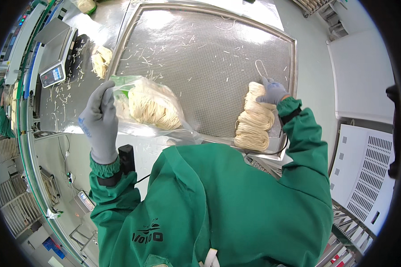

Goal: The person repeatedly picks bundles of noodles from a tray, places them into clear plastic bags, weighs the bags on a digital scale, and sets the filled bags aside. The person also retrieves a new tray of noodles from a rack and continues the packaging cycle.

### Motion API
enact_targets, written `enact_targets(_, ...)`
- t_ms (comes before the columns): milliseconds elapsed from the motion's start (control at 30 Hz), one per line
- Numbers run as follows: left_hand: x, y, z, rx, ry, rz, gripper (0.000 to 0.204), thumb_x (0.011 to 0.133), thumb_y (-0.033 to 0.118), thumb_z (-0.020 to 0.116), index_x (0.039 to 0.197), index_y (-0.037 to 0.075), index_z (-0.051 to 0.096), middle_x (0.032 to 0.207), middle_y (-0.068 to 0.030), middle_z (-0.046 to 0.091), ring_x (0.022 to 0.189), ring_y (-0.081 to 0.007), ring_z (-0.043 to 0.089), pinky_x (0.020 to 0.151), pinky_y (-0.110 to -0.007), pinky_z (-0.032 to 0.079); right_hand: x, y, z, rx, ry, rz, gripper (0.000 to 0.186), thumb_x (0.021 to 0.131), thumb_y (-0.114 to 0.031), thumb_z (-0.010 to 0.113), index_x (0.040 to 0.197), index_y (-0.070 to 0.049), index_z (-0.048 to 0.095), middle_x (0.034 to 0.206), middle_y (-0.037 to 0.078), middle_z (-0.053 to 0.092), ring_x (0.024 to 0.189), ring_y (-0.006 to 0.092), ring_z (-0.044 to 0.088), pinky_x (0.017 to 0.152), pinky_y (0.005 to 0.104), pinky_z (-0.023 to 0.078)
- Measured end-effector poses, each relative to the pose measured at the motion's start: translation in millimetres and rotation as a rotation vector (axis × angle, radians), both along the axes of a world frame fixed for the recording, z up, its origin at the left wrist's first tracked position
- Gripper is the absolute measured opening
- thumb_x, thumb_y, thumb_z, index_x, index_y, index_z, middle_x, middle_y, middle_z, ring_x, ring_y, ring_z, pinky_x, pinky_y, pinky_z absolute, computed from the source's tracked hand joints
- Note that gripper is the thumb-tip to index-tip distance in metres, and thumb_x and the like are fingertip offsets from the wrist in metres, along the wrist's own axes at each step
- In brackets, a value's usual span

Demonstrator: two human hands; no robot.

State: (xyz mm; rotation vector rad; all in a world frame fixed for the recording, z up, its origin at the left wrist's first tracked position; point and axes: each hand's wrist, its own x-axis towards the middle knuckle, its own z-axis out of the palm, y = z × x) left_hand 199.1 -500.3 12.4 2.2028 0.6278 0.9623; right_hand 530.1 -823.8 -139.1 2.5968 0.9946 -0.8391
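My left hand [99, 122], in a grey glove, is closed with its fingertips pinching the upper left corner of a clear plastic bag [127, 82]. Inside the bag lies a bundle of pale noodles [152, 107], and a green patch shows on the plastic. On the right, my gloved right hand [273, 91] rests on the far end of a row of folded noodle bundles [255, 120]. Its fingers look partly spread over the topmost bundle, and the thumb side touches the noodles. Both rest along the near part of a mesh tray [200, 66].
A digital scale [55, 58] stands on the steel table at the left, near a small heap of noodles [101, 61]. Noodle scraps litter the tray and table. A conveyor rail [29, 147] runs along the far left; a white vented cabinet [363, 173] stands at the right.
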Motion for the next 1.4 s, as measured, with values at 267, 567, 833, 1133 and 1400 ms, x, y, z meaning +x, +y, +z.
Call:
enact_targets(267,26,-8,7,0.108,0.118,0.023,0.025,0.089,-0.005,0.056,0.11,0.003,0.067,0.091,-0.0041,0.069,0.078,-0.0053,0.059,0.07,-0.019,0.046,-1,-52,33,0.493,0.642,-0.307,0.057,0.075,-0.045,0.076,0.109,0.0,0.064,0.104,0.019,0.065,0.107,0.0338,0.06,0.095,0.0424,0.044)
enact_targets(567,40,-4,8,0.067,0.143,-0.014,0.028,0.087,-0.007,0.055,0.11,0.003,0.066,0.096,-0.0068,0.069,0.084,-0.0088,0.063,0.078,-0.023,0.049,-52,-75,-2,0.246,0.254,-0.027,0.076,0.067,-0.058,0.075,0.118,-0.004,0.06,0.117,0.019,0.06,0.114,0.0352,0.054,0.1,0.043,0.04)
enact_targets(833,45,1,3,0.016,0.153,0.011,0.022,0.089,0.001,0.058,0.11,0.001,0.066,0.093,-0.0063,0.069,0.081,-0.0088,0.061,0.073,-0.022,0.049,-103,-85,29,0.376,0.492,0.089,0.081,0.067,-0.044,0.08,0.127,0.002,0.05,0.113,0.021,0.063,0.1,0.036,0.062,0.091,0.0399,0.048)
enact_targets(1133,64,10,21,0.293,0.029,-0.038,0.016,0.092,0.016,0.063,0.104,0.007,0.067,0.063,0.0036,0.06,0.048,-0.0023,0.049,0.041,-0.02,0.037,-137,-103,15,0.377,0.312,-0.007,0.067,0.063,-0.038,0.077,0.113,0.0,0.056,0.106,0.019,0.062,0.1,0.0336,0.061,0.091,0.0403,0.046)
enact_targets(1400,77,-26,2,0.115,0.153,-0.172,0.016,0.093,0.018,0.059,0.103,0.007,0.064,0.06,-0.0036,0.057,0.049,-0.0116,0.054,0.047,-0.025,0.041,-149,51,124,1.23,1.071,-0.565,0.068,0.075,-0.023,0.075,0.129,0.005,0.044,0.115,0.011,0.06,0.102,0.0224,0.061,0.089,0.0343,0.051)
